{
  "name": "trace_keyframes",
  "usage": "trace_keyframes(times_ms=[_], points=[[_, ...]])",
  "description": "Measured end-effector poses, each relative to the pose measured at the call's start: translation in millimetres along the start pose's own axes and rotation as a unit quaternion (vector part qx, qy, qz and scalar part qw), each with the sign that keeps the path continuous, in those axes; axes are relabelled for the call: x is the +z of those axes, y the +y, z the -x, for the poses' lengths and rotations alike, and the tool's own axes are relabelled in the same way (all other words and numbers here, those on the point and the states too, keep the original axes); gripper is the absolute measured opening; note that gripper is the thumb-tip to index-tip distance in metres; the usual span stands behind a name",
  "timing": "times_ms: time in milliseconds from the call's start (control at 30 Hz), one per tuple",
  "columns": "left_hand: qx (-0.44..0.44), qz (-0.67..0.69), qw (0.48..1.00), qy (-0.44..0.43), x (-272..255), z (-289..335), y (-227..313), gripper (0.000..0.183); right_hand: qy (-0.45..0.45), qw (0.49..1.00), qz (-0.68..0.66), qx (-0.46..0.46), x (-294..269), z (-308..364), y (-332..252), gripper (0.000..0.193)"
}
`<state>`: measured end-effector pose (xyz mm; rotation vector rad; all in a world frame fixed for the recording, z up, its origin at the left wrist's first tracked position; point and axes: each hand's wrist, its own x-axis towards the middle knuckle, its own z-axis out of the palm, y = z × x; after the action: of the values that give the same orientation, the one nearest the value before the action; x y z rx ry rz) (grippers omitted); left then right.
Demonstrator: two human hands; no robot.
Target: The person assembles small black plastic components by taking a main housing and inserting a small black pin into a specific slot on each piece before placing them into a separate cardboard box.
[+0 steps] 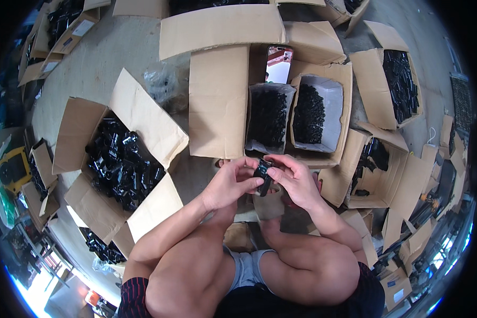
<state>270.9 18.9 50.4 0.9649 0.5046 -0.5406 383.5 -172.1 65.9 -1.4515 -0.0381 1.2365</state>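
Note:
Between my hands, in front of my knees, is a small black plastic part [263,172], its exact kind too small to make out. My left hand [236,180] grips its left side between thumb and fingers. From the other side, my right hand [292,177] pinches it, the thumb pressed on its upper face. Just beyond stands an open carton [217,106] with two bins inside. The left bin [267,119] is filled with small black pieces; the right bin [331,100] has black pieces along its left side and bare grey lining on its right.
A phone [279,63] with its screen lit leans at the carton's back. To the left, an open box [82,132] is heaped with glossy black parts [123,164]. At right stand a partly filled box [384,180] and another full of black parts [400,85]. Clear plastic wrap [161,82] lies on the floor.

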Motion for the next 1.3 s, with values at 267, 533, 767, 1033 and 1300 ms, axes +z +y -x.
trace_keyframes(times_ms=[267, 533, 767, 1033, 1300], points=[[0.052, 0.065, 0.996, 0.012, 10.6, -6.0, 2.0, 0.046, 0.077, 0.995, -0.004, -0.064, -2.4, -1.4, 10.7, 0.038], [0.055, 0.016, 0.998, -0.032, 14.8, -4.7, -3.7, 0.074, 0.090, 0.994, -0.056, 0.013, -5.7, -0.7, 10.3, 0.042], [0.069, -0.103, 0.992, 0.035, 27.8, -7.8, 0.6, 0.075, 0.125, 0.977, 0.158, -0.075, -0.5, -1.6, 6.8, 0.042], [0.144, -0.142, 0.976, 0.077, 25.2, -9.5, -2.7, 0.076, 0.093, 0.967, 0.153, -0.179, -5.5, -2.2, 0.5, 0.041], [0.141, -0.072, 0.987, 0.027, 23.0, -10.2, -9.9, 0.078, 0.026, 0.983, 0.095, -0.155, -17.2, 2.9, -0.1, 0.042]])
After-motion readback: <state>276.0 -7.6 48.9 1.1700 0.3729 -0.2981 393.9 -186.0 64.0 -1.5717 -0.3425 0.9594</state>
